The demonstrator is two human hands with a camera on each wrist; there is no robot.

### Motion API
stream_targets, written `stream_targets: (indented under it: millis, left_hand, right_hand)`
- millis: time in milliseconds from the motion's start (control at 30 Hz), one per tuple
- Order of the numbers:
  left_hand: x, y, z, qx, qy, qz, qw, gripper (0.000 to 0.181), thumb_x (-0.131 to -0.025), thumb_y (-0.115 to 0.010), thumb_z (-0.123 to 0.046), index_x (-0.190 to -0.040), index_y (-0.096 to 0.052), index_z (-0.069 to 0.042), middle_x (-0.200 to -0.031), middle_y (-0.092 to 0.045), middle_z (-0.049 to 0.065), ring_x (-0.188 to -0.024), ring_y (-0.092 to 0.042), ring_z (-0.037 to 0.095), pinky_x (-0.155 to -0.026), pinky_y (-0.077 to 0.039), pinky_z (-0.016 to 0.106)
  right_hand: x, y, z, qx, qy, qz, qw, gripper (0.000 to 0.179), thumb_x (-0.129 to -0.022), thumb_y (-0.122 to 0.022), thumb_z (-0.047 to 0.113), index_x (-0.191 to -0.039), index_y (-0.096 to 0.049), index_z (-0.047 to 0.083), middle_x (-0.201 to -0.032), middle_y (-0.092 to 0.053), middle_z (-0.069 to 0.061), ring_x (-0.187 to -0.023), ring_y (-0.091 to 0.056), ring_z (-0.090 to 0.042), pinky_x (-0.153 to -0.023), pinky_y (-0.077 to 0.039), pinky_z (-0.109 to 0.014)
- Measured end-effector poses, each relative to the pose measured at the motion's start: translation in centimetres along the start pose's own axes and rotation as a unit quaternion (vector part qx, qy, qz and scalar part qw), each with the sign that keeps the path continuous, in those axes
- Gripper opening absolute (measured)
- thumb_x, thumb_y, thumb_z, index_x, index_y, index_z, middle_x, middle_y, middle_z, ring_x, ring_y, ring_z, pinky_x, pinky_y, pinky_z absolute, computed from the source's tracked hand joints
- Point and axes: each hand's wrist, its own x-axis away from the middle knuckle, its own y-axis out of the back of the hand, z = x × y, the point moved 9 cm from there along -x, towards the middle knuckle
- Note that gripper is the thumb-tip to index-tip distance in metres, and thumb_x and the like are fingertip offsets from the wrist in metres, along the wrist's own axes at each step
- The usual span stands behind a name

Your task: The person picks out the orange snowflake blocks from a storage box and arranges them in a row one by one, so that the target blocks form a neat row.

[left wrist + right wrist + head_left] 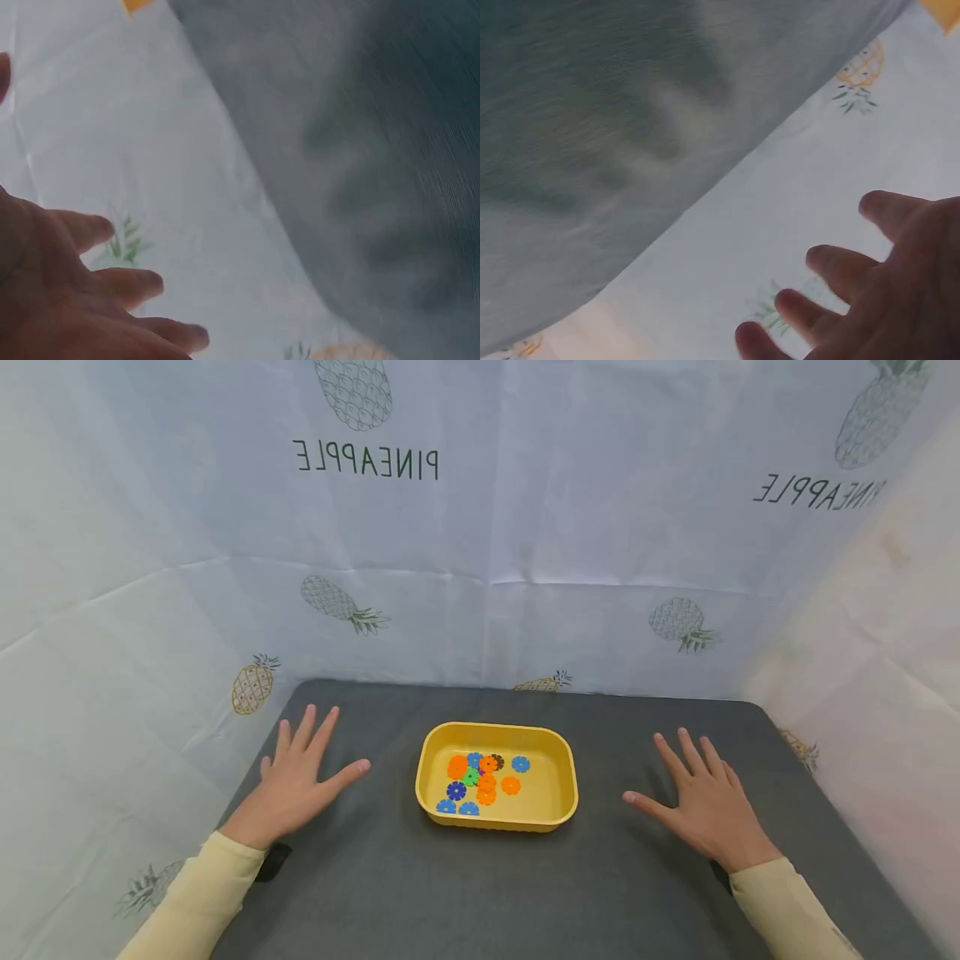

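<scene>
Between the two hands, a yellow rectangular tray (540, 793) stands on the dark grey tabletop. Inside it lie several notched plastic discs, mostly toward its left: orange discs (511, 786), light blue discs (521, 764), a dark blue disc (456, 791), a green disc (470, 777) and a brown one, partly covered. My left hand (294, 785) is left of the tray with fingers spread, holding nothing. On the other side, my right hand (708, 806) has its fingers spread too, apart from the tray and holding nothing. Both wrist views show loose fingers and no object in them.
The grey table (480, 893) has rounded far corners. White curtain cloth (525, 543) printed with pineapples hangs behind it and along both sides. A dark band (272, 862) sits at the left wrist, under a cream sleeve.
</scene>
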Motion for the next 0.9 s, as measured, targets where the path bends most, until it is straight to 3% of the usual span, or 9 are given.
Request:
stream_targets:
  millis: [167, 267, 333, 400, 533, 600, 733, 900]
  left_hand:
    - [-1.2, -1.5, -1.1, 0.049, 0.003, 0.001, 0.9988, 0.114, -0.098, -0.058, -0.078, -0.176, 0.001, -0.019, -0.183, 0.001, 0.017, -0.166, -0.006, 0.053, -0.124, -0.020, 0.081]
    - [-2.3, -2.5, -1.8, 0.094, 0.001, -0.003, 0.9956, 0.106, -0.099, -0.063, -0.072, -0.175, -0.015, -0.014, -0.178, -0.026, 0.020, -0.159, -0.039, 0.045, -0.121, -0.042, 0.069]
    - [-3.0, -3.4, -2.2, 0.150, 0.003, 0.007, 0.9887, 0.095, -0.101, -0.065, -0.066, -0.172, -0.029, -0.014, -0.169, -0.045, 0.020, -0.144, -0.059, 0.042, -0.112, -0.054, 0.061]
    - [-3.7, -4.5, -2.4, 0.223, 0.010, 0.026, 0.9745, 0.082, -0.103, -0.068, -0.058, -0.168, -0.040, -0.015, -0.158, -0.058, 0.019, -0.128, -0.070, 0.038, -0.101, -0.062, 0.054]
    - [-5.2, -7.2, -2.8, 0.344, 0.029, 0.073, 0.9358, 0.069, -0.104, -0.072, -0.045, -0.160, -0.052, -0.010, -0.143, -0.069, 0.021, -0.107, -0.077, 0.033, -0.091, -0.067, 0.047]
    - [-5.8, -8.4, -2.7, 0.372, 0.037, 0.087, 0.9236, 0.065, -0.104, -0.073, -0.041, -0.157, -0.055, -0.008, -0.134, -0.072, 0.020, -0.098, -0.077, 0.029, -0.088, -0.068, 0.044]
    - [-6.4, -9.7, -2.8, 0.389, 0.038, 0.105, 0.9145, 0.059, -0.104, -0.074, -0.037, -0.153, -0.060, -0.007, -0.118, -0.077, 0.016, -0.088, -0.077, 0.024, -0.084, -0.068, 0.039]
    - [-7.0, -10.0, -2.7, 0.404, 0.030, 0.118, 0.9067, 0.055, -0.102, -0.076, -0.033, -0.150, -0.064, -0.008, -0.114, -0.079, 0.015, -0.087, -0.076, 0.024, -0.083, -0.068, 0.037]
  right_hand:
    - [-2.0, 0.1, 2.4, -0.022, 0.025, -0.002, 0.9995, 0.113, -0.092, -0.062, 0.082, -0.175, -0.020, 0.017, -0.179, -0.017, -0.027, -0.159, -0.020, -0.062, -0.120, -0.021, -0.085]
    - [-3.1, 0.4, 4.0, -0.028, 0.039, -0.003, 0.9988, 0.113, -0.092, -0.061, 0.083, -0.174, -0.022, 0.015, -0.179, -0.019, -0.026, -0.160, -0.023, -0.058, -0.121, -0.024, -0.082]
    - [-3.8, 0.5, 5.2, -0.036, 0.054, -0.001, 0.9979, 0.113, -0.093, -0.062, 0.083, -0.174, -0.024, 0.014, -0.179, -0.021, -0.024, -0.160, -0.025, -0.056, -0.122, -0.027, -0.081]
    - [-4.6, 0.6, 6.6, -0.051, 0.068, 0.008, 0.9964, 0.110, -0.093, -0.063, 0.081, -0.173, -0.026, 0.015, -0.179, -0.022, -0.022, -0.160, -0.026, -0.053, -0.122, -0.030, -0.079]
    - [-6.1, 0.6, 9.2, -0.096, 0.104, 0.029, 0.9896, 0.101, -0.095, -0.067, 0.074, -0.171, -0.033, 0.017, -0.178, -0.028, -0.017, -0.160, -0.031, -0.049, -0.121, -0.036, -0.076]
    - [-6.8, 0.5, 10.6, -0.122, 0.121, 0.038, 0.9843, 0.096, -0.096, -0.069, 0.072, -0.170, -0.037, 0.019, -0.176, -0.033, -0.015, -0.159, -0.036, -0.046, -0.121, -0.039, -0.073]
    - [-8.0, 0.4, 13.6, -0.175, 0.155, 0.057, 0.9707, 0.088, -0.096, -0.074, 0.066, -0.165, -0.045, 0.021, -0.169, -0.047, -0.010, -0.153, -0.049, -0.040, -0.119, -0.046, -0.066]
    - [-9.3, 0.2, 16.8, -0.230, 0.179, 0.092, 0.9522, 0.077, -0.095, -0.078, 0.059, -0.159, -0.055, 0.023, -0.159, -0.060, -0.004, -0.140, -0.063, -0.032, -0.114, -0.055, -0.056]
